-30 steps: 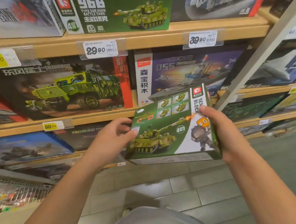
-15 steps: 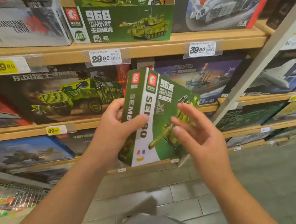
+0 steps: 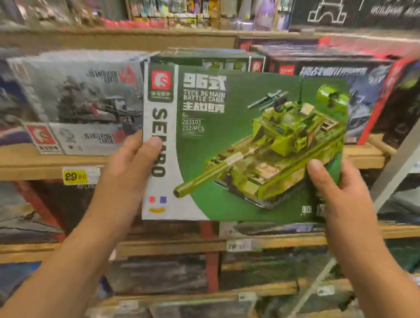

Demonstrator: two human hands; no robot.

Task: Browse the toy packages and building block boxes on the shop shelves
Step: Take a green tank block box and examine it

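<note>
The green cardboard building block box with a tank picture (image 3: pixel 242 146) is held up in the air in front of the shelves, its printed front turned to the person. Its long axis lies left to right, nearly level, and the box stands between the two hands, so each hand is at one short end, near the lower corner.

The left hand (image 3: pixel 131 163) grasps the left edge, with the thumb pressed on the white band of the front face; the other fingers are hidden behind the box. The right hand (image 3: pixel 336 190) grasps the lower right corner in the same way, thumb on the front and fingers behind. Both forearms reach up from below, a little apart, about the width of the box.

Just behind the box is the wooden shop shelf (image 3: pixel 42 164), where a grey building block box with a dark vehicle picture (image 3: pixel 76 102) lies to the left, and dark boxes with red edges (image 3: pixel 358 77) stand to the right. A yellow price tag (image 3: pixel 74 175) hangs on the shelf edge beside the left wrist.

I judge that the person is looking at the front. Returning the box would mean pushing it forward and a little up, since the shelf is directly behind it.
</note>
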